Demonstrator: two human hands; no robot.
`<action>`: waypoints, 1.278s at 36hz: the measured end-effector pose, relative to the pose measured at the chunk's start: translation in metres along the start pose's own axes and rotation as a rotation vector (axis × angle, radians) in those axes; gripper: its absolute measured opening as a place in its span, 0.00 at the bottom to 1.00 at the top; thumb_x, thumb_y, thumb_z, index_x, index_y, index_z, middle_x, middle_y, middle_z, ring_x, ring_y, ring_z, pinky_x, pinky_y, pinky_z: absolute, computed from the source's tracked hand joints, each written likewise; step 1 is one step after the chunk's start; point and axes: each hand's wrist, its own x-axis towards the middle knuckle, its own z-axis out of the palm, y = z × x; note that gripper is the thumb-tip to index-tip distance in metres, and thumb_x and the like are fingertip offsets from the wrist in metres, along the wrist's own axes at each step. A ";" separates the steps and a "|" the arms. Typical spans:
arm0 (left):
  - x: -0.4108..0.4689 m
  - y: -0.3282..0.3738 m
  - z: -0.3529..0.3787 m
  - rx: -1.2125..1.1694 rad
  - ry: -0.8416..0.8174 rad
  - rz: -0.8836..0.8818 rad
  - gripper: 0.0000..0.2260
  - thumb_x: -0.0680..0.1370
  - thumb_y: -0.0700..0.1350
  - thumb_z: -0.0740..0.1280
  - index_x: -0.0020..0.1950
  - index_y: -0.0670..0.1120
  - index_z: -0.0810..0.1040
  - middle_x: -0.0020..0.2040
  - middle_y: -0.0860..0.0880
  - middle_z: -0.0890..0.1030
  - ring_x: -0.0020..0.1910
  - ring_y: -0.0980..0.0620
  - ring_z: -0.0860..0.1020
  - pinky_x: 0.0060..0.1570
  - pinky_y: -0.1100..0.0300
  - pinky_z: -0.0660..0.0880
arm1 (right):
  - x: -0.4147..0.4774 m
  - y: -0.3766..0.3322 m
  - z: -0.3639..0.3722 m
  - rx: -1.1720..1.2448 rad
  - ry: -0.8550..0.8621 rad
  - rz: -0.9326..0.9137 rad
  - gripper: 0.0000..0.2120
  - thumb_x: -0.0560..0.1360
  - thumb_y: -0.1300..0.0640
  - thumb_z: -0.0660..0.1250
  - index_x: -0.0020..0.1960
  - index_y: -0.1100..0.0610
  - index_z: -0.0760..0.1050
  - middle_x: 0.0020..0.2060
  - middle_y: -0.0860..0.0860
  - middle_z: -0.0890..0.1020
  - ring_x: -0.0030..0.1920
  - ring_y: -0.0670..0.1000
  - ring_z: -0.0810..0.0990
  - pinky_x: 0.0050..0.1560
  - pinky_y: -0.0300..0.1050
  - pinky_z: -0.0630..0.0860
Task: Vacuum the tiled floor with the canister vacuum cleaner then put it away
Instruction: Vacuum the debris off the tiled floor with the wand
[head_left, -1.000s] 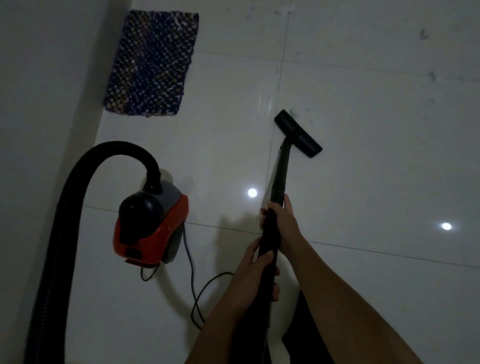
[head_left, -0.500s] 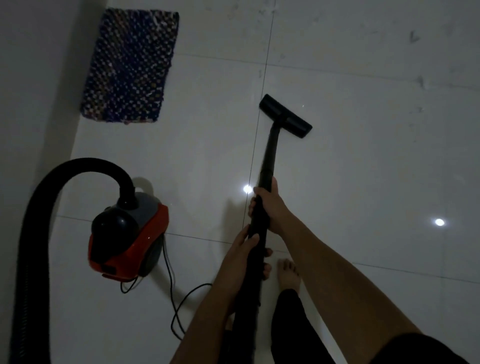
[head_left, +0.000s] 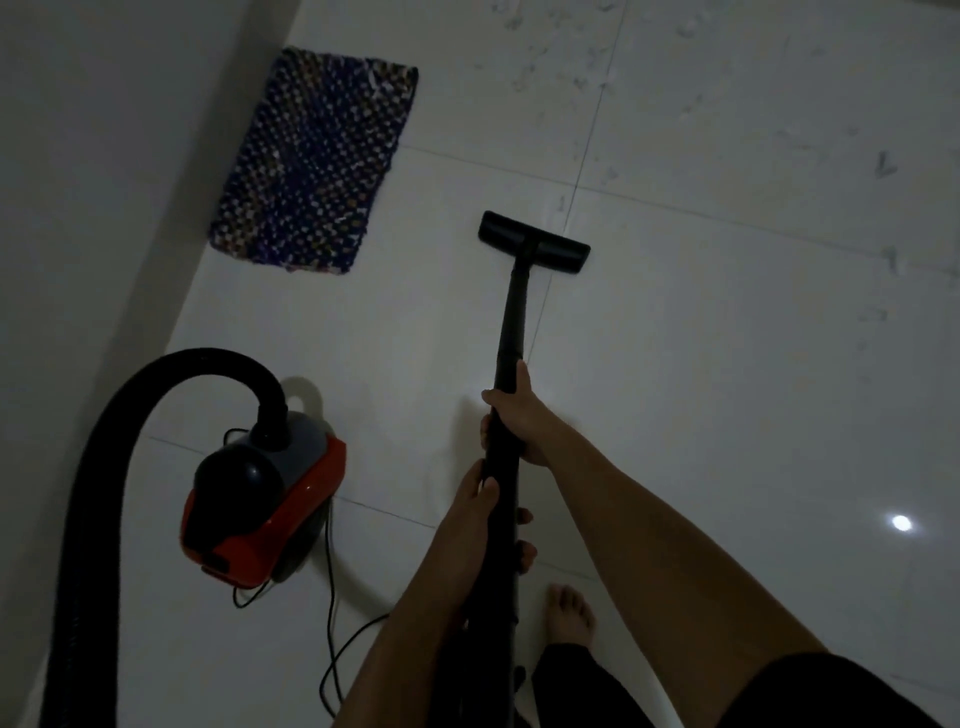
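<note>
Both my hands grip the black vacuum wand (head_left: 511, 322). My right hand (head_left: 522, 421) holds it higher up the tube, my left hand (head_left: 480, 519) lower, nearer my body. The black floor nozzle (head_left: 534, 248) lies flat on the white tiled floor (head_left: 727, 389) ahead of me, across a grout line. The red and black canister vacuum (head_left: 262, 499) sits on the floor to my left, its thick black hose (head_left: 104, 467) arching up and down past the left edge.
A dark woven mat (head_left: 317, 166) lies by the wall (head_left: 78, 182) at the upper left. The thin power cord (head_left: 332, 613) loops on the floor beside the canister. My bare foot (head_left: 569, 613) stands under the wand. Scuff marks dot the far tiles.
The nozzle has swung from a slanted angle to lie nearly square across the grout line, closer to the mat. The view shifted right, so the canister and mat now sit further in.
</note>
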 end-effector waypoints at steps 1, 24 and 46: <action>0.004 0.003 -0.002 -0.017 0.009 -0.005 0.16 0.82 0.47 0.53 0.69 0.49 0.65 0.42 0.41 0.73 0.27 0.48 0.72 0.24 0.62 0.73 | 0.005 -0.004 0.003 -0.027 -0.004 0.000 0.39 0.81 0.63 0.57 0.78 0.42 0.35 0.30 0.56 0.74 0.27 0.51 0.73 0.25 0.43 0.75; 0.152 0.199 -0.070 0.226 0.137 0.000 0.20 0.83 0.51 0.49 0.75 0.53 0.56 0.38 0.44 0.72 0.21 0.53 0.70 0.21 0.63 0.70 | 0.165 -0.185 0.091 -0.142 0.084 -0.079 0.36 0.81 0.63 0.58 0.78 0.40 0.43 0.28 0.55 0.73 0.25 0.52 0.72 0.25 0.44 0.73; 0.291 0.404 -0.042 0.371 0.157 -0.047 0.20 0.83 0.50 0.48 0.75 0.53 0.55 0.36 0.48 0.74 0.21 0.60 0.73 0.24 0.65 0.71 | 0.284 -0.404 0.084 -0.215 0.165 -0.025 0.36 0.81 0.61 0.58 0.78 0.40 0.41 0.29 0.57 0.76 0.24 0.52 0.73 0.25 0.43 0.73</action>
